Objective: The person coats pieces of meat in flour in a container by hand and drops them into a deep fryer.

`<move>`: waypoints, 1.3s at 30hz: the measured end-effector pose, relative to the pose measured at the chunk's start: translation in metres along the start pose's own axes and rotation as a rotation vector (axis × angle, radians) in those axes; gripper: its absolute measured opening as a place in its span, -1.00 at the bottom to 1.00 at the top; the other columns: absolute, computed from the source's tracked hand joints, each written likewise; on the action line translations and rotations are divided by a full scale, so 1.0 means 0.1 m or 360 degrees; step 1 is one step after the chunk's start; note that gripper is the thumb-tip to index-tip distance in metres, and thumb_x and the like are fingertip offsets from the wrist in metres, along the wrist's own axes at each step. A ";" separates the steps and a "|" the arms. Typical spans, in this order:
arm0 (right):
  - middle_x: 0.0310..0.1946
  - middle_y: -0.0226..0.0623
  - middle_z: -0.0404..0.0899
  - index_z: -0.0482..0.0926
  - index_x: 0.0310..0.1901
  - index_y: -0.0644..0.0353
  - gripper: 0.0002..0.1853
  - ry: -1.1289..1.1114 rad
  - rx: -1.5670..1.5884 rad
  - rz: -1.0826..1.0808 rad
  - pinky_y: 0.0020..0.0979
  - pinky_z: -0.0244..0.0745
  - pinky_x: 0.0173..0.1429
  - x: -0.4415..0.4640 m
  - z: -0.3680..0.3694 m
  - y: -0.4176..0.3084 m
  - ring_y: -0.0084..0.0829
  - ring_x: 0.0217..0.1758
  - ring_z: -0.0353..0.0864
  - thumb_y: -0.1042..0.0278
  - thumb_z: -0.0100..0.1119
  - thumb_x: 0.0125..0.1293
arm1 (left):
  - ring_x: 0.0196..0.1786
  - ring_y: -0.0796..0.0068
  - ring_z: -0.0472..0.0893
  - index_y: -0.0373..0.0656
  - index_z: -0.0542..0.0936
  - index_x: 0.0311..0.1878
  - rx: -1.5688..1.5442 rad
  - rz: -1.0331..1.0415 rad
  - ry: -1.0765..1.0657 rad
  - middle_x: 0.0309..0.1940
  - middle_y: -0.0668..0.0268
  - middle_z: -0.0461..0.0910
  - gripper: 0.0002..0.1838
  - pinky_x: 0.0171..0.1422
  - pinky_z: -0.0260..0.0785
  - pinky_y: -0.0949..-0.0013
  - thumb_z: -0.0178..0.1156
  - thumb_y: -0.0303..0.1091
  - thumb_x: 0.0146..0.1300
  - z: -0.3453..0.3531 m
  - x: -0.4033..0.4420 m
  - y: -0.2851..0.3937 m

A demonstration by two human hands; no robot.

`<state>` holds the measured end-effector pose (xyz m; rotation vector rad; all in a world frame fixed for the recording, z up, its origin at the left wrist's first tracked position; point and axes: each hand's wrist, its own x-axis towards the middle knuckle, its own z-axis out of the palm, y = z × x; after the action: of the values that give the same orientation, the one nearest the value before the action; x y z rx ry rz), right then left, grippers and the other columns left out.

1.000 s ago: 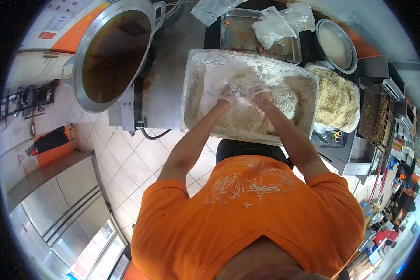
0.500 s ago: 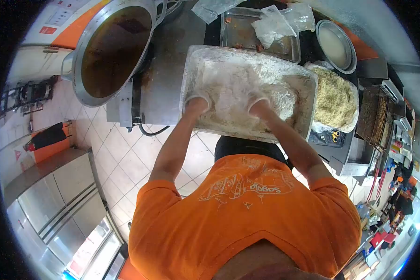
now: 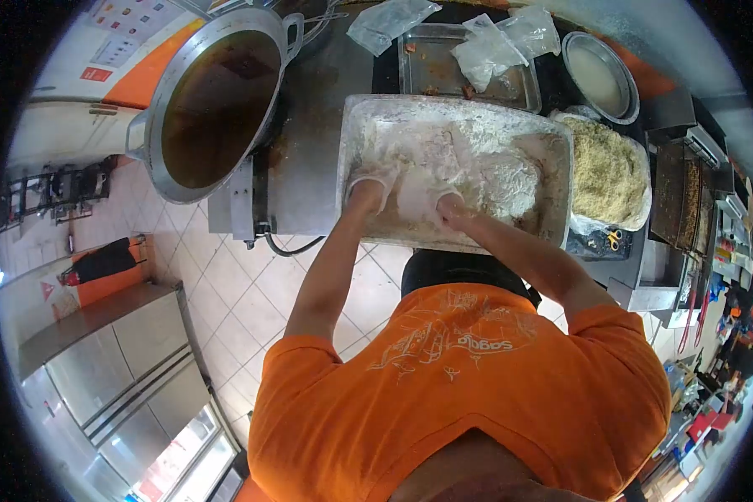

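Note:
A large rectangular tub point(image 3: 556, 209) of white flour point(image 3: 510, 180) stands in front of me. Both hands are inside it and wear pale, flour-coated gloves. My left hand point(image 3: 376, 186) is low in the tub's left part, near its front wall. To the right of it, close by, my right hand point(image 3: 422, 194) reaches in and points leftward. Flour and blur blend with the gloves, so the fingers of either hand cannot be made out. Lumpy, coated pieces point(image 3: 435, 146) seem to lie in the flour beyond the hands; their kind is unclear.
At the left stands a big pot point(image 3: 149, 138) of dark brown liquid. Behind the tub are a metal tray point(image 3: 435, 63) and plastic bags point(image 3: 489, 54). A bowl of pale liquid point(image 3: 596, 75), a heap of yellowish crumbs point(image 3: 602, 171) and yellow scissors point(image 3: 614, 240) are at the right.
My right hand has moved left, closer to my left hand. The whole view has shifted slightly, with the tub now a little further right and lower.

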<state>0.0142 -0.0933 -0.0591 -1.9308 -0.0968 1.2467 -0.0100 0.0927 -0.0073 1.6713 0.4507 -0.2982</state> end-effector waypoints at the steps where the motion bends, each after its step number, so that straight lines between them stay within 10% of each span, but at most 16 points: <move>1: -0.31 -0.18 0.54 0.51 -0.13 0.14 -0.70 0.0063 0.0557 0.0151 -0.28 0.45 -0.21 0.42 0.04 0.39 -0.23 -0.28 0.53 0.19 0.06 0.15 | -0.10 0.24 0.54 -0.14 0.48 0.03 -0.0461 -0.0050 0.0024 -0.09 0.18 0.53 -0.62 -0.02 0.40 0.24 -0.03 -0.15 0.23 0.10 -0.03 0.09; 5: -0.31 -0.23 0.54 0.52 -0.16 0.13 -0.77 0.0055 0.1407 0.0124 -0.26 0.47 -0.32 0.83 0.14 0.65 -0.26 -0.35 0.54 0.27 0.01 0.19 | -0.15 0.27 0.56 -0.12 0.49 0.02 -0.1092 -0.0253 -0.0057 -0.13 0.21 0.54 -0.63 -0.07 0.42 0.26 -0.02 -0.15 0.24 0.40 -0.09 0.24; 8: -0.31 -0.24 0.54 0.53 -0.19 0.12 -0.82 -0.0105 0.1841 -0.0069 -0.20 0.48 -0.36 0.85 0.33 0.70 -0.26 -0.36 0.54 0.37 -0.06 0.23 | -0.24 0.35 0.56 -0.12 0.49 -0.01 -0.0613 -0.0701 -0.0361 -0.20 0.26 0.54 -0.70 -0.18 0.44 0.30 -0.05 -0.24 0.25 0.42 0.07 -0.09; 12: -0.26 -0.19 0.54 0.52 -0.17 0.16 -0.78 0.0266 0.1496 0.0338 -0.10 0.50 -0.29 0.72 0.33 0.67 -0.20 -0.30 0.55 0.41 -0.14 0.26 | -0.27 0.35 0.56 -0.15 0.47 -0.01 -0.0501 -0.0835 -0.0423 -0.22 0.24 0.55 -0.69 -0.26 0.45 0.27 -0.05 -0.27 0.24 0.53 0.19 -0.47; 17: -0.15 -0.18 0.53 0.49 -0.08 0.21 -0.69 0.0017 0.1995 0.0038 -0.16 0.49 -0.19 0.73 0.25 0.84 -0.24 -0.20 0.54 0.31 -0.23 0.30 | 0.19 0.23 0.35 -0.18 0.32 0.19 0.0475 -0.0338 -0.0118 0.17 0.09 0.34 -0.50 0.22 0.20 0.27 -0.15 -0.11 0.26 0.66 0.06 -0.40; 24: -0.10 -0.13 0.50 0.45 -0.01 0.23 -0.68 0.0269 -0.0705 -0.0431 -0.25 0.28 0.17 -0.16 -0.19 -0.30 -0.28 -0.02 0.47 0.29 -0.19 0.29 | 0.29 0.18 0.21 -0.16 0.29 0.22 0.1242 0.0280 0.0068 0.25 0.12 0.22 -0.45 0.38 -0.03 0.30 -0.16 -0.05 0.23 0.58 0.30 -0.69; 26: -0.13 -0.10 0.50 0.37 0.06 0.24 -0.63 0.1120 -0.1753 -0.1741 -0.24 0.31 0.12 0.05 -0.24 -0.26 -0.28 -0.06 0.48 0.26 -0.15 0.27 | 0.28 0.24 0.22 -0.14 0.29 0.21 0.2647 0.0741 -0.0146 0.23 0.14 0.25 -0.49 0.38 -0.02 0.35 -0.17 -0.11 0.24 0.40 -0.11 0.04; 29: -0.05 -0.10 0.46 0.32 0.11 0.22 -0.57 0.0549 -0.1507 -0.2023 -0.25 0.24 0.19 0.31 -0.43 -0.25 -0.25 0.02 0.43 0.25 -0.10 0.21 | 0.21 0.27 0.31 -0.15 0.36 0.15 0.1537 0.0480 -0.0340 0.17 0.18 0.33 -0.55 0.30 0.08 0.33 -0.10 -0.20 0.21 0.12 -0.14 -0.02; 30: -0.05 -0.10 0.46 0.32 0.11 0.22 -0.57 0.0550 -0.1491 -0.2023 -0.25 0.24 0.19 0.16 -0.52 -0.38 -0.25 0.02 0.43 0.25 -0.10 0.21 | 0.17 0.29 0.35 -0.15 0.39 0.12 0.0979 0.0344 -0.0411 0.14 0.21 0.37 -0.57 0.27 0.13 0.31 -0.07 -0.24 0.19 0.01 -0.14 -0.05; 32: 0.01 -0.11 0.42 0.33 0.11 0.18 -0.55 -0.0046 -0.0772 -0.0574 -0.26 0.15 0.27 -0.34 -0.81 -0.78 -0.20 0.07 0.38 0.26 -0.04 0.16 | 0.10 0.32 0.43 -0.15 0.46 0.07 -0.0146 0.0059 -0.0508 0.09 0.25 0.45 -0.62 0.19 0.24 0.29 -0.01 -0.32 0.16 -0.20 -0.13 -0.15; 33: 0.08 -0.10 0.38 0.32 0.13 0.14 -0.54 -0.0003 -0.1521 -0.0807 -0.25 0.13 0.27 0.09 -0.92 -0.65 -0.19 0.12 0.36 0.32 -0.03 0.15 | -0.01 0.37 0.51 -0.16 0.51 0.01 0.0883 0.0787 -0.0322 -0.05 0.27 0.54 -0.67 0.08 0.32 0.32 0.02 -0.36 0.16 -0.32 0.21 -0.92; 36: 0.13 -0.12 0.34 0.30 0.17 0.11 -0.51 0.0552 -0.2098 -0.1216 -0.26 0.13 0.28 0.05 -0.88 -0.51 -0.20 0.16 0.35 0.34 -0.03 0.15 | -0.01 0.35 0.50 -0.17 0.51 -0.01 0.2210 0.0734 -0.0132 -0.08 0.24 0.55 -0.65 0.09 0.30 0.33 0.08 -0.26 0.15 -0.28 0.04 -0.61; 37: 0.22 -0.16 0.24 0.27 0.21 0.10 -0.50 0.0284 -0.1984 -0.0648 -0.26 -0.03 0.36 -0.42 -0.80 -0.99 -0.23 0.27 0.24 0.29 -0.08 0.18 | -0.01 0.35 0.50 -0.17 0.51 -0.01 0.2213 0.0736 -0.0127 -0.08 0.24 0.55 -0.65 0.09 0.30 0.33 0.08 -0.26 0.15 -0.22 0.10 -0.62; 39: 0.23 -0.17 0.23 0.26 0.21 0.10 -0.50 0.0519 -0.1825 -0.0779 -0.27 -0.04 0.36 0.18 -0.68 -0.55 -0.24 0.28 0.21 0.25 -0.11 0.20 | 0.12 0.15 0.41 -0.11 0.45 0.07 0.1677 -0.0128 -0.0391 0.05 0.09 0.45 -0.55 0.20 0.21 0.19 -0.10 -0.05 0.21 -0.05 0.29 -0.65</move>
<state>0.0960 -0.0884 -0.0232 -2.7564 -1.2531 0.5076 -0.0141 0.1083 -0.0764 2.5873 0.1598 -0.8983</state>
